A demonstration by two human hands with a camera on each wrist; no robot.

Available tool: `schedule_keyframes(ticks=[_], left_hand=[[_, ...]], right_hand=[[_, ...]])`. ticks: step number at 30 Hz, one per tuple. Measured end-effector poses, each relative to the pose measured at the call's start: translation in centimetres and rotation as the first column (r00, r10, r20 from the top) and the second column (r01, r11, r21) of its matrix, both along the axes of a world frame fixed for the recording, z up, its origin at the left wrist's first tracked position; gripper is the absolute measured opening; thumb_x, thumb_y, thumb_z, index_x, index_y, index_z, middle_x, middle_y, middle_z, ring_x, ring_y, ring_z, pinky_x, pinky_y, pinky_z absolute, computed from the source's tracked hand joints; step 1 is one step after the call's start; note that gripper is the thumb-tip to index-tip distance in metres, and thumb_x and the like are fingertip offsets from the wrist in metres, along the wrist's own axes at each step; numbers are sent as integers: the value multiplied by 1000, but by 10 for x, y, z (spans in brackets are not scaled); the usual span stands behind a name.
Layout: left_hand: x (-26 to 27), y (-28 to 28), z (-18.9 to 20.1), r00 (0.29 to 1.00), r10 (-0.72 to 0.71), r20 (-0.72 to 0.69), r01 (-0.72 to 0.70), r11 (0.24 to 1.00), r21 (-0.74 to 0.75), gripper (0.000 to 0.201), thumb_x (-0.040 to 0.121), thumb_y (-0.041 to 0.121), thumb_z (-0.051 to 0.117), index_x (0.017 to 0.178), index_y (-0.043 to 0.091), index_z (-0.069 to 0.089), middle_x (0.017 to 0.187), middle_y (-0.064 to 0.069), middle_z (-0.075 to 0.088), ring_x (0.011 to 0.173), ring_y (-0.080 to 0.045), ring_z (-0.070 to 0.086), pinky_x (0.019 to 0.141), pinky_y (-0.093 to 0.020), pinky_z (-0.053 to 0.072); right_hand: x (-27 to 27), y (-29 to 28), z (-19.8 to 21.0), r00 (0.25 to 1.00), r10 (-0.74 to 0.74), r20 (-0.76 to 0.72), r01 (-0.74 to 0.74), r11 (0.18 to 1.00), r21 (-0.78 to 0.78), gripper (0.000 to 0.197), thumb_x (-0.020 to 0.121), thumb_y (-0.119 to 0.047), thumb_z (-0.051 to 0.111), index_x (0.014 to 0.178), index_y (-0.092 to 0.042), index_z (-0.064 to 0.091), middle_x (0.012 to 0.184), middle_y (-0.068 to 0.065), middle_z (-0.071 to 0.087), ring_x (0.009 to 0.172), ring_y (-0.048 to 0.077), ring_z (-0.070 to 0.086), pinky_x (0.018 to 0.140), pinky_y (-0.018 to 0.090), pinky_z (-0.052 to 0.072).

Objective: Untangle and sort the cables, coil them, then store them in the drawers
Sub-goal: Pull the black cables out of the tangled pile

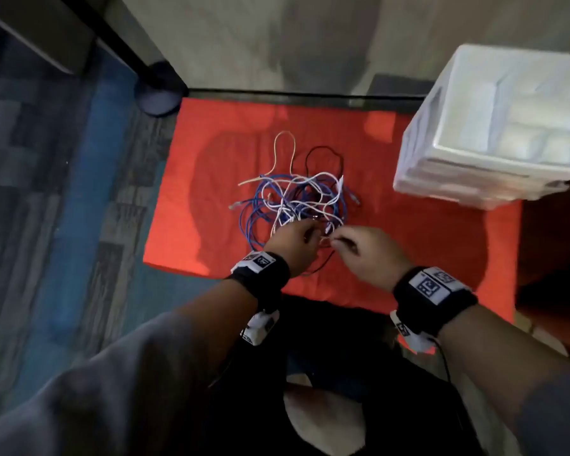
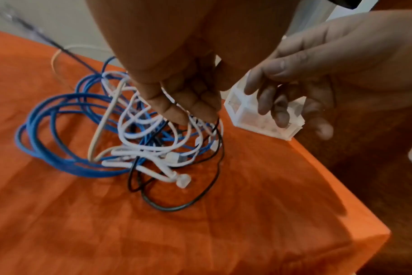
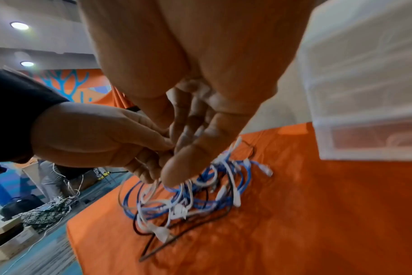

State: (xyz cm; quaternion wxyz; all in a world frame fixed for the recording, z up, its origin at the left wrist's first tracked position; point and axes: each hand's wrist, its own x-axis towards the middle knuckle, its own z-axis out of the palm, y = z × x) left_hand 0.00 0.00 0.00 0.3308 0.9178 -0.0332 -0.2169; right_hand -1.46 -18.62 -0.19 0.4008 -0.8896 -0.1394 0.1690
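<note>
A tangle of cables (image 1: 293,199) lies mid-way on the orange cloth (image 1: 211,192): blue loops (image 2: 47,115), white strands with plugs (image 2: 153,147), a black cable (image 2: 176,206) and a beige loop (image 1: 285,139) at the far side. My left hand (image 1: 310,235) hovers over the near edge of the tangle (image 3: 200,195), and its fingertips (image 2: 193,115) pinch white and black strands lifted from the pile. My right hand (image 1: 338,240) is right beside it, fingers (image 2: 270,104) loosely curled with nothing seen between them. The white translucent drawer unit (image 1: 494,126) stands at the right.
The drawer unit (image 3: 365,93) takes up the cloth's far right corner, drawers closed. A dark round base (image 1: 158,93) sits beyond the cloth's left corner. Blue carpet (image 1: 63,225) lies left; boxes and a patterned bag (image 3: 42,214) are on the floor.
</note>
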Motion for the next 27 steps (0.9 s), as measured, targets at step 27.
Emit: schedule_keyframes(ticks=[27], left_hand=[[-58, 47, -92, 769, -393, 504, 354, 918, 176, 27, 101, 37, 42, 84, 19, 53, 75, -3, 65, 74, -27, 66, 70, -42, 51]], right_hand=[[-61, 38, -99, 936, -140, 323, 135, 990, 35, 16, 92, -21, 68, 76, -22, 65, 67, -11, 57, 66, 3, 48, 66, 24, 36]])
